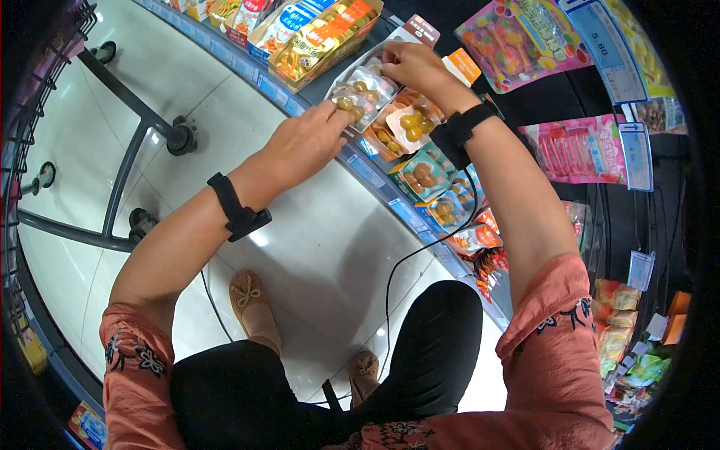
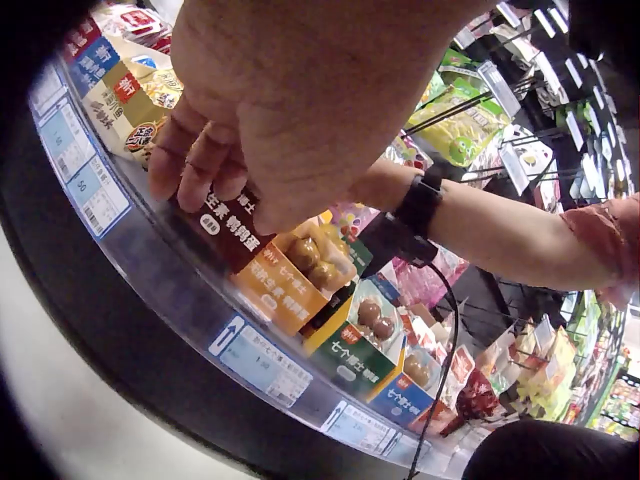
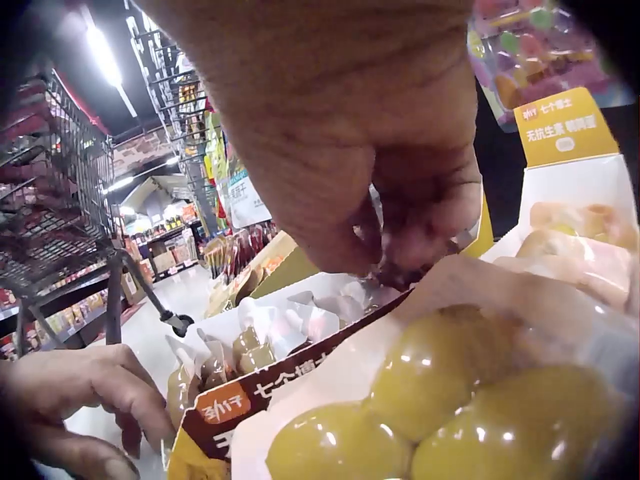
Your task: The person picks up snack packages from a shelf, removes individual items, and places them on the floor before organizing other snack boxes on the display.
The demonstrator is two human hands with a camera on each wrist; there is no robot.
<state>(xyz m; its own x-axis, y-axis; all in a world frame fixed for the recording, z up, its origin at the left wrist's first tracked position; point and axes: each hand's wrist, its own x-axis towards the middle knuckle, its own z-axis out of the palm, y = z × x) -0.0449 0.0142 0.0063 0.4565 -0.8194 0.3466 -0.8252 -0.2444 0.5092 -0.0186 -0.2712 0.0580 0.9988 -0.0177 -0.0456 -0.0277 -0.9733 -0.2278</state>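
Both hands work at a brown-fronted box (image 1: pixel 417 28) of clear egg packs on the shelf edge (image 1: pixel 375 180). The left hand (image 1: pixel 304 142) reaches to the near end of the box; its fingers (image 2: pixel 190 165) lie close together and bent down over the box front, with the tips on the front pack (image 1: pixel 346 105). Whether they grip that pack cannot be told. The right hand (image 1: pixel 412 66) is at the far end of the box, thumb and fingertips (image 3: pixel 400 235) pinching the top edge of a rear pack (image 1: pixel 373 79). The packs stand upright in a row inside the box, each showing round brown eggs.

Just right of the box, touching it, stands an orange box (image 2: pixel 275 290) with a pack of yellow eggs (image 1: pixel 411 124) at its front. Further right of the box comes a green box (image 2: pixel 350 360). Left of the box lie yellow cartons (image 1: pixel 315 41). Behind the box and to its right hang pink bags (image 1: pixel 577 146). Price tags (image 2: pixel 260 362) run along the shelf edge below the box. Well apart from the box, across the pale floor, a cart (image 1: pixel 127 150) stands. Each wrist wears a black band (image 1: pixel 461 131), and a cable hangs from the right one.
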